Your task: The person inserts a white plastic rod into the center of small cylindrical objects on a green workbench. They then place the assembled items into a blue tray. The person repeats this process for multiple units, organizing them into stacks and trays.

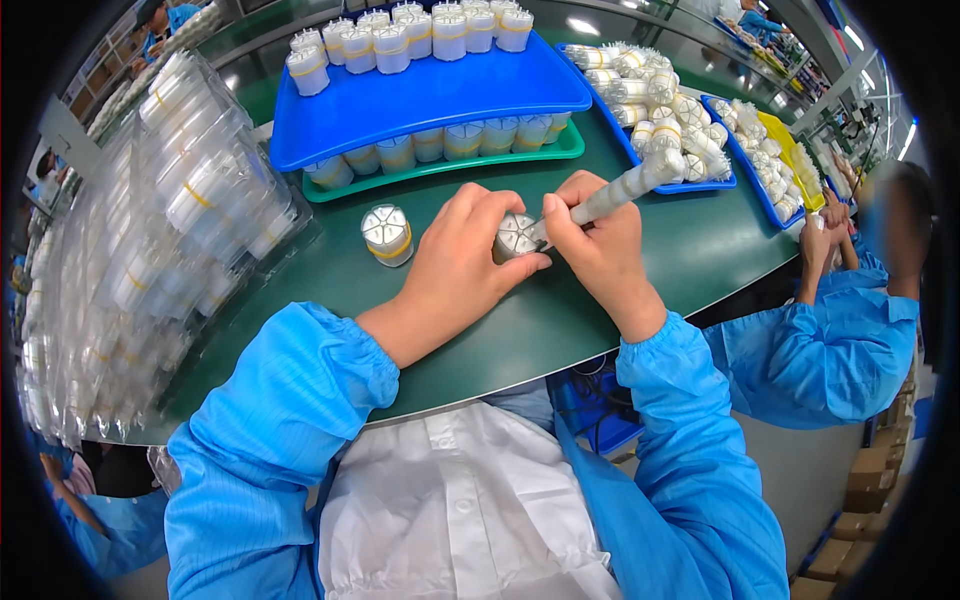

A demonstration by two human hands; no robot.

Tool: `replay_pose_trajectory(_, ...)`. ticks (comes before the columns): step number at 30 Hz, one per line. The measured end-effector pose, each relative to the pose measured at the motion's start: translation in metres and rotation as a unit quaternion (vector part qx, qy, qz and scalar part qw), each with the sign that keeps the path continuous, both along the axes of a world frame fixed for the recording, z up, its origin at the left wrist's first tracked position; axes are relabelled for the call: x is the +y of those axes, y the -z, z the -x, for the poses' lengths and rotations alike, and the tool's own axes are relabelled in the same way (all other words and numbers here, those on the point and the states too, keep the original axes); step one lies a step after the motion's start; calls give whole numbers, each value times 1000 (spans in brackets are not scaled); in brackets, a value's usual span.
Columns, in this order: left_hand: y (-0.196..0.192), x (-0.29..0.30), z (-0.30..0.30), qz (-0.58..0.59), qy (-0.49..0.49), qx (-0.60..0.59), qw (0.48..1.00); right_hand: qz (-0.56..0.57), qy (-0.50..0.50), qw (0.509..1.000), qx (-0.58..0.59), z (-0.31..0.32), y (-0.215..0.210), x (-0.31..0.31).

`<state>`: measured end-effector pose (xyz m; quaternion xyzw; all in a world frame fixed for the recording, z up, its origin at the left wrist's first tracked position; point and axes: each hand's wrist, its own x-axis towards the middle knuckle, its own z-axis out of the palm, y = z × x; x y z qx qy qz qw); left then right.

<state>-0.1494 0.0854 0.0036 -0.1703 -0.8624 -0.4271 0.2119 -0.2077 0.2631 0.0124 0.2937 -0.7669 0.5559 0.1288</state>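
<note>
My left hand (445, 270) is closed around a short white cylinder (517, 234) on the green tabletop. Its round top is divided into wedge-shaped segments. In my right hand (612, 255) is a thick, pale grey pen-like tool (632, 186), slanting up to the right. Its dark tip is at the right edge of the cylinder's top, though my fingers partly hide the contact. To the left of my left hand, a similar cylinder (387, 236) stands upright with a yellow band around it.
Beyond my hands, a blue tray (420, 108) with several cylinders sits above a green tray (400, 174) holding more. Clear plastic bags of banded cylinders (190, 200) are piled at left. Blue trays (712, 184) of white parts stand at right, near a co-worker's hands (825, 240).
</note>
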Motion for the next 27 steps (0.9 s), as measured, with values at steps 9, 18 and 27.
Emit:
replay_pose_trajectory(9,-1,2,-5,-24,26,19,999,90,-27,991,-99,-1,-5,2)
replay_pose_trajectory(18,3,5,1,31,-23,40,998,76,-29,993,-88,1,1,0)
replay_pose_trajectory(27,6,3,-2,-57,37,-3,998,84,-29,993,-80,2,2,2)
